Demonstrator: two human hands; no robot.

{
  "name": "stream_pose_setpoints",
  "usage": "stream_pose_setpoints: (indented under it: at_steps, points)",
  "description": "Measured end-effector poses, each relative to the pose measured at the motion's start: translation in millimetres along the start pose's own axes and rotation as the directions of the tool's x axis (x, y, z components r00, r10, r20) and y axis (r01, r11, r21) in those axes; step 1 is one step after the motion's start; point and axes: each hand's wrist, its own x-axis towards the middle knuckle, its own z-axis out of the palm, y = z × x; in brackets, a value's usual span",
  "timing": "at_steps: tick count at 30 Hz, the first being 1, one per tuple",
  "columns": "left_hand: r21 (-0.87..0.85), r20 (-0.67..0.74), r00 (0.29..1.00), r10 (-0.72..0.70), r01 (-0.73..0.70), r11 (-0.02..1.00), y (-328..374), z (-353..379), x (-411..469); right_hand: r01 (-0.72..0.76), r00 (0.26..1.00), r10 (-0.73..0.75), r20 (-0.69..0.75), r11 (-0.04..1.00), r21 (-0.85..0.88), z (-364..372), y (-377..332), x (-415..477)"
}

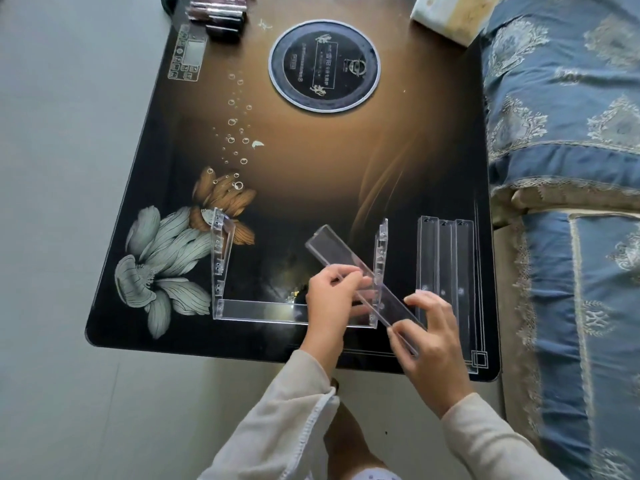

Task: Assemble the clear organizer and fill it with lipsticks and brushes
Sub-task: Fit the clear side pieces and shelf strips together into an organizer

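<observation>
A partly built clear organizer stands near the table's front edge: a left side panel [221, 252], a right side panel [381, 258] and a front strip [259, 311] joining them. Both hands hold a long clear shelf strip [341, 252] slanted across the right panel. My left hand [332, 296] pinches its middle; my right hand [433, 327] grips its near end. Several spare clear strips [446, 271] lie flat to the right. Dark lipstick tubes [218, 12] are stacked at the far left corner. No brushes are in view.
The dark glass table [311, 168] has a flower print, a round black hotplate disc [325, 65] and a touch panel [185, 58]. A white box [446, 15] sits at the far right corner. A blue patterned sofa [568, 168] borders the right side; grey floor lies left.
</observation>
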Motion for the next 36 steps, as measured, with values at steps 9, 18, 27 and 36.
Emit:
stream_pose_setpoints:
  at_steps: [9, 18, 27, 36]
  points:
    - [-0.233, -0.14, 0.987, -0.073, 0.039, 0.972, 4, -87, 1, 0.014, 0.972, -0.053, 0.23, 0.986, 0.169, 39, -90, 54]
    - [0.122, -0.421, 0.885, 0.199, -0.162, 0.979, 18, -197, 39, -0.09, 0.948, 0.025, 0.317, 0.977, 0.194, 82, -121, 92]
    - [0.594, -0.223, 0.96, 0.169, -0.003, 0.804, -14, -221, 59, 0.073, 0.942, -0.064, 0.33, 0.997, -0.016, 85, -99, 80]
    - [0.627, -0.195, 0.966, 0.169, -0.01, 0.779, -29, -206, 65, 0.018, 0.924, -0.033, 0.381, 0.999, 0.043, 104, -100, 79]
